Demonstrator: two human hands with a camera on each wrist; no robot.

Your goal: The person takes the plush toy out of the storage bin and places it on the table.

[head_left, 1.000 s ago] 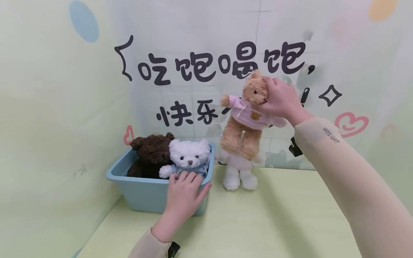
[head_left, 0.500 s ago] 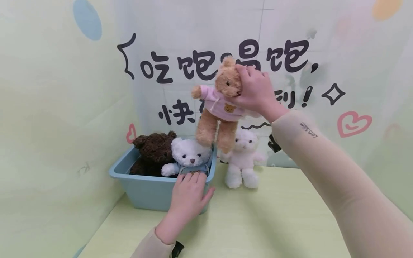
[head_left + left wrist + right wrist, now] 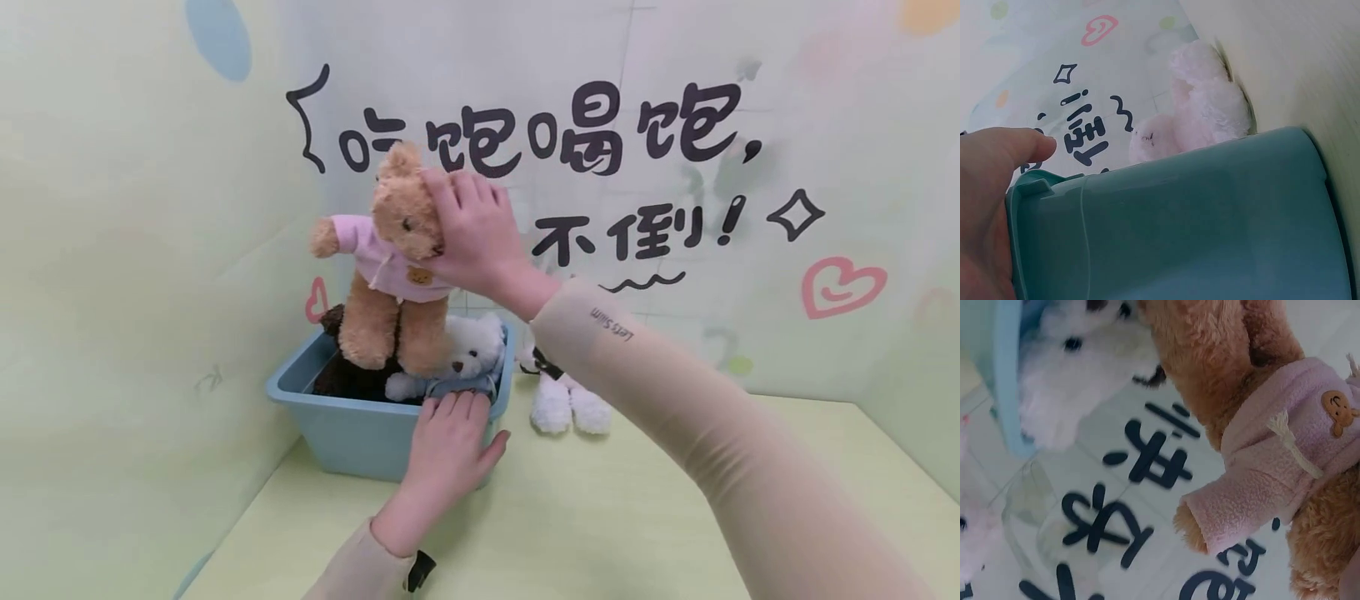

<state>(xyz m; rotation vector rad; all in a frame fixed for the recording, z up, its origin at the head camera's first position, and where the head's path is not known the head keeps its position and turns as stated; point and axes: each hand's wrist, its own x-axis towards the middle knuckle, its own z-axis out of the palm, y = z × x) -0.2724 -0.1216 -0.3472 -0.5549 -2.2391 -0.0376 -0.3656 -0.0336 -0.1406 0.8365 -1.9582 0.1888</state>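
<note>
My right hand [image 3: 476, 233] grips the head of a light brown teddy bear [image 3: 405, 212] in a pink hoodie, holding it upright above a light blue plastic bin [image 3: 345, 433]. Its legs hang over the bin's opening. In the right wrist view the pink hoodie [image 3: 1272, 450] fills the right side. Inside the bin sit a white teddy bear [image 3: 480, 342] in blue clothes and a dark brown teddy bear [image 3: 345, 379], mostly hidden behind the held bear. My left hand [image 3: 450, 446] holds the bin's front rim, thumb sticking out; its fingertips are hidden in the left wrist view.
A pale fluffy toy bear [image 3: 572, 408] stands on the light green table [image 3: 637, 517] right of the bin, its upper part hidden by my right arm. Behind it rises a wall [image 3: 750, 333] printed with large characters. Another wall [image 3: 150, 333] stands close on the left.
My right hand has carried the light brown teddy bear leftward, from above the pale bear to above the bin. The left hand has stayed on the rim; the view has shifted slightly.
</note>
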